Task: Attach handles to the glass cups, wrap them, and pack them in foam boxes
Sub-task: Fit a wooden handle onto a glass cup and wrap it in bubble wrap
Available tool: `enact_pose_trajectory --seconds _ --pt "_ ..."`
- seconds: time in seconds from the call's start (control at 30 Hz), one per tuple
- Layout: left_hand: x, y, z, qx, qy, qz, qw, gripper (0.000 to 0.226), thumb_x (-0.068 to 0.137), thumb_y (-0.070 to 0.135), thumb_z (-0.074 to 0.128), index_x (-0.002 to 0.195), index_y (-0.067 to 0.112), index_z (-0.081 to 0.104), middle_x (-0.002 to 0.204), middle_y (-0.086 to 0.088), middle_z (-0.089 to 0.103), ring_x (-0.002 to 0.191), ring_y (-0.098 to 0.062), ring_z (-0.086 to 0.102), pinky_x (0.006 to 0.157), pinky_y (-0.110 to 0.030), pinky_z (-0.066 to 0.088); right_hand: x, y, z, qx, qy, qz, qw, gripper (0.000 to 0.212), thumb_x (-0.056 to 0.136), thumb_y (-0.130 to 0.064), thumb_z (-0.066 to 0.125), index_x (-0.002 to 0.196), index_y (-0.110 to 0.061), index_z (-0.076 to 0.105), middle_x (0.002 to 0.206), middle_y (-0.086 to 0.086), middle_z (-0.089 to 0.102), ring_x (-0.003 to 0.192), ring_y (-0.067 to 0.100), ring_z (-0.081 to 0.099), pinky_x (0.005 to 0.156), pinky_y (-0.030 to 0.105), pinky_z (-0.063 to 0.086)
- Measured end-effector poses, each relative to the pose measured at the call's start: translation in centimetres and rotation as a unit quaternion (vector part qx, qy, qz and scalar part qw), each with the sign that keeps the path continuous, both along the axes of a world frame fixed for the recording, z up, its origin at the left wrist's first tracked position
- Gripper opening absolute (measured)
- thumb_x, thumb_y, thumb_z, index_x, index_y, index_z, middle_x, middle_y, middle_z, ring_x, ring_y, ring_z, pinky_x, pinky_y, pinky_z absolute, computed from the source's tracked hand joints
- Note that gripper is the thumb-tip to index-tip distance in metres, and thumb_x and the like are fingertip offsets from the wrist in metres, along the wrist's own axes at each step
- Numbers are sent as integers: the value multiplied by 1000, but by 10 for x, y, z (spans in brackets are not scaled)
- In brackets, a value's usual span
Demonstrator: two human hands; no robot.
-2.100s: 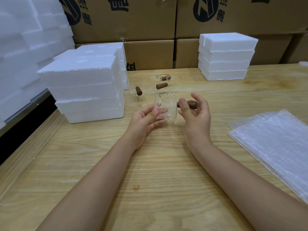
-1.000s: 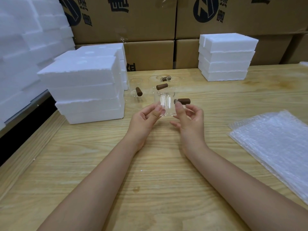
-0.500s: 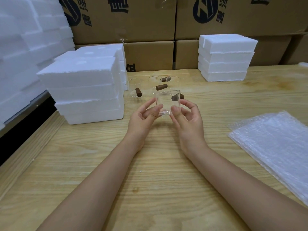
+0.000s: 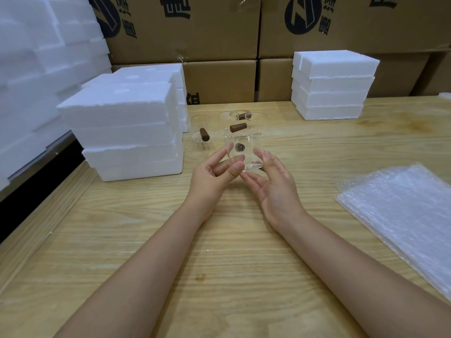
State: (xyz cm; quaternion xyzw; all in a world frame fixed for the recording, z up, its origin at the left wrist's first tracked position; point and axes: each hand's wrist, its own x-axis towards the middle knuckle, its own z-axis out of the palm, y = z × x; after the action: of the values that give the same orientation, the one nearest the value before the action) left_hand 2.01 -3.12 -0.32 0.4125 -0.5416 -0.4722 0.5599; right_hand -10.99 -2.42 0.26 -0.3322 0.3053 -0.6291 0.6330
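Note:
I hold a clear glass cup [image 4: 246,154] above the wooden table [image 4: 219,252] between both hands. Its brown handle [image 4: 239,147] shows end-on through the glass, on the far side. My left hand [image 4: 214,172] pinches the cup's left wall and base with thumb and fingers. My right hand [image 4: 274,184] holds the right side, thumb on the wall and fingers under the base. Behind stand three more glass cups with brown handles [image 4: 204,134], [image 4: 238,128], [image 4: 244,116].
White foam boxes are stacked at the left [image 4: 127,128] and at the back right [image 4: 332,86], with more foam along the left edge. Sheets of bubble wrap [image 4: 402,215] lie at the right. Cardboard cartons [image 4: 195,32] line the back.
The cup has turned, so the handle went from its right side to its far side. My right hand left the handle and now holds the cup's body.

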Motion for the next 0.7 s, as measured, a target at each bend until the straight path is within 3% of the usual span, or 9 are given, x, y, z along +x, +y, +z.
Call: enact_pose_trajectory --seconds 0.07,0.17,0.27,0.37,0.57,0.7 --pt "0 -1 -1 -3 11 11 1000 62 67 30 75 127 30 55 107 1 74 110 -10 65 90 -20 51 0 -1 -1 -12 51 -32 998 20 91 -36 56 108 -27 60 102 -13 67 99 17 64 80 32 57" --pt "-2 -1 1 -4 21 19 1000 61 66 29 76 124 30 56 108 -3 73 109 -16 66 99 -31 49 -1 0 -2 -56 93 -82 991 43 73 -47 66 112 -35 51 109 2 56 92 5 64 80 31 55" --pt "-3 1 1 -14 17 12 1000 64 65 25 76 126 27 55 107 -3 73 105 -11 68 85 -18 53 1 1 -3 -92 104 -82 987 50 67 -42 71 110 -34 47 105 3 51 82 0 65 84 31 53" --pt "-5 2 2 -19 18 7 1000 68 62 23 78 125 27 55 108 -3 72 101 -8 68 79 -15 52 3 1 -3 -84 106 -68 988 48 64 -37 73 105 -30 49 103 6 53 83 10 64 85 28 52" --pt "-3 4 2 -48 -7 11 999 71 67 31 77 133 36 49 118 -7 68 110 -10 65 86 -15 50 0 -3 -2 -37 -8 -34 999 43 73 -38 66 110 -19 54 91 3 66 87 14 68 87 26 53" --pt "-4 4 1 -65 -24 1 998 76 75 25 73 141 38 37 113 2 71 112 -6 63 84 -9 47 -3 -6 0 7 -60 -25 998 40 86 -39 56 114 -12 57 117 14 55 103 31 66 89 32 55"
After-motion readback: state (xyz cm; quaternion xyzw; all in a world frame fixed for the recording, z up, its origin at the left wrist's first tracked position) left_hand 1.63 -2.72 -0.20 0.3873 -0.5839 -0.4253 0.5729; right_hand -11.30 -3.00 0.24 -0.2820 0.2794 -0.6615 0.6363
